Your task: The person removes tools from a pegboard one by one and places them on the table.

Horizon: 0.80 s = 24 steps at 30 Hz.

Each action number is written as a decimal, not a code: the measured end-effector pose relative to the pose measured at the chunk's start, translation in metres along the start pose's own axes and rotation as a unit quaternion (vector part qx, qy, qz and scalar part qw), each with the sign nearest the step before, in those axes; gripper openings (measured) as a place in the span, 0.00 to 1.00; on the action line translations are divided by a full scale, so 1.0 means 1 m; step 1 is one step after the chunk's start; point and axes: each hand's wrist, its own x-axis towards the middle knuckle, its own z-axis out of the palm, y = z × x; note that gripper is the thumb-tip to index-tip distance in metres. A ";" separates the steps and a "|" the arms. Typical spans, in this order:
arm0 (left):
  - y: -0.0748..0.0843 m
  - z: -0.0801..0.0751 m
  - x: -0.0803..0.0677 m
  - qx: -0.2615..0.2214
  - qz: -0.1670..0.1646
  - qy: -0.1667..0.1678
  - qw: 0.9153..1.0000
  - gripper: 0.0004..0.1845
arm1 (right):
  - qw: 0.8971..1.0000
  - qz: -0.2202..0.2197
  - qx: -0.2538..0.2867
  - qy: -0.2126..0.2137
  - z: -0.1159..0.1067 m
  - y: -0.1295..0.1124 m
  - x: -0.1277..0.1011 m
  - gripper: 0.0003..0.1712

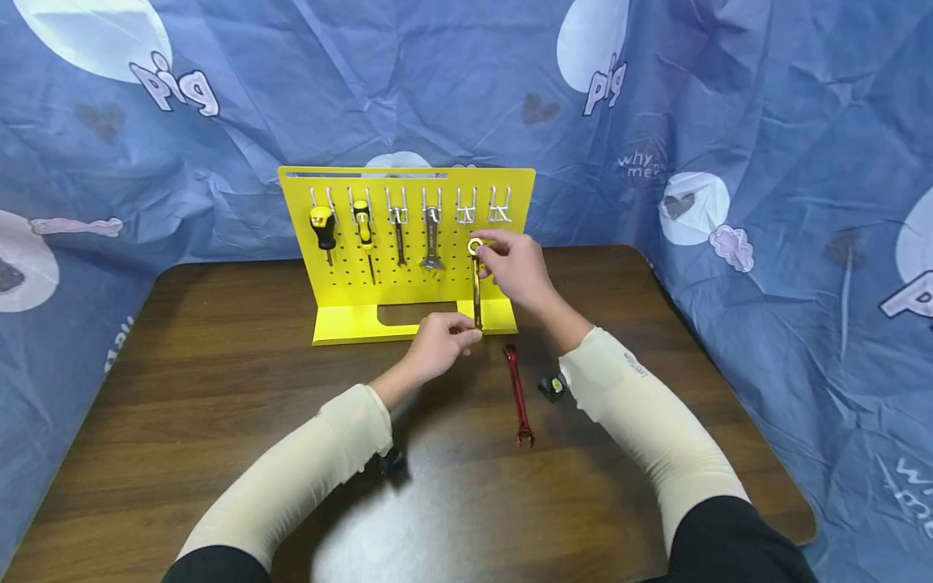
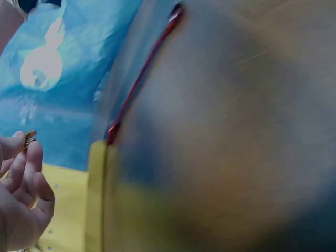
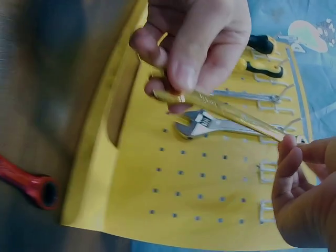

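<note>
A gold wrench (image 1: 477, 293) is held upright in front of the yellow pegboard (image 3: 181, 199), ring end up. My right hand (image 1: 519, 269) pinches it by the ring end, thumb against fingers. Down at its lower end, my left hand (image 1: 436, 346) grips it between thumb and fingers and hides that tip. The right wrist view shows the wrench slanting between both hands. In the left wrist view only a small piece of gold metal shows at the left hand's (image 2: 23, 197) fingertips. A red wrench (image 1: 518, 397) lies on the table just below and right of the hands.
On the pegboard's hooks hang two yellow-black screwdrivers (image 1: 364, 223), a small wrench (image 1: 399, 239) and an adjustable wrench (image 1: 432, 241). Two more metal hook pairs (image 1: 499, 212) stick out at the right. The brown table (image 1: 219, 364) meets a blue printed curtain (image 1: 466, 81) behind.
</note>
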 end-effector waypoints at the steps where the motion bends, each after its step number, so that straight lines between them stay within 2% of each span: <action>1: -0.001 0.003 -0.006 0.004 -0.004 -0.012 1.000 0.05 | 1.000 0.017 0.001 -0.013 0.000 0.003 -0.004 0.15; 5: -0.007 0.015 -0.027 0.034 -0.014 -0.066 0.997 0.04 | 0.992 0.100 0.032 -0.066 0.003 0.023 -0.021 0.14; 11: -0.012 0.031 -0.047 0.091 -0.024 -0.139 0.986 0.11 | 0.969 0.203 0.064 -0.121 0.013 0.059 -0.040 0.13; 14: -0.014 0.036 -0.053 0.150 -0.020 -0.151 0.977 0.14 | 0.961 0.232 0.063 -0.140 0.019 0.072 -0.048 0.12; 18: -0.016 0.040 -0.057 0.216 -0.006 -0.155 0.964 0.16 | 0.955 0.250 0.053 -0.149 0.025 0.080 -0.053 0.11; 21: -0.014 0.043 -0.059 0.242 -0.005 -0.161 0.957 0.18 | 0.952 0.261 0.047 -0.151 0.028 0.083 -0.056 0.11; 24: -0.013 0.046 -0.062 0.260 -0.017 -0.166 0.951 0.19 | 0.949 0.269 0.045 -0.159 0.031 0.087 -0.059 0.10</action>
